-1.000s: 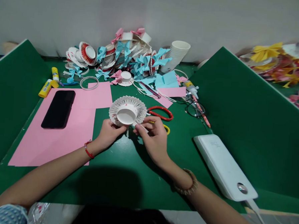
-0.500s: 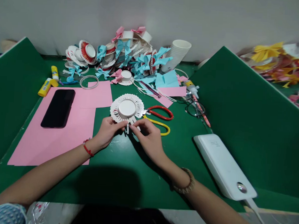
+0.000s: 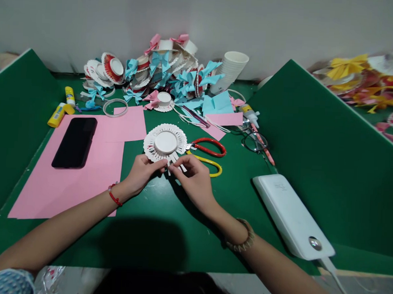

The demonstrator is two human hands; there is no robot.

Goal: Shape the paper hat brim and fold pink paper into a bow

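A white paper cup (image 3: 165, 142), its wall cut into strips and fanned out round the base, is between my hands over the green table. The strips' outer ends are joined into a scalloped ring, except for a few loose ones near me. My left hand (image 3: 146, 170) pinches the cup's near edge between thumb and fingers. Close beside it, my right hand (image 3: 195, 176) is closed with its fingertips on a loose strip. Scissors (image 3: 210, 152) with one red and one yellow handle lie just right of the cup, their blades partly hidden by it.
Pink paper (image 3: 78, 189) bears a black phone (image 3: 74, 143) on the left. Finished paper hats with bows (image 3: 174, 69) and stacked cups (image 3: 231, 70) stand along the back. A white power bank (image 3: 291, 215), eyeglasses (image 3: 254, 141) and glue sticks (image 3: 57, 114) lie near green side panels (image 3: 334, 158).
The view has shifted slightly. My fingertips have moved a little on the strips at the cup's near edge, and the loose strips sit at a slightly different angle.
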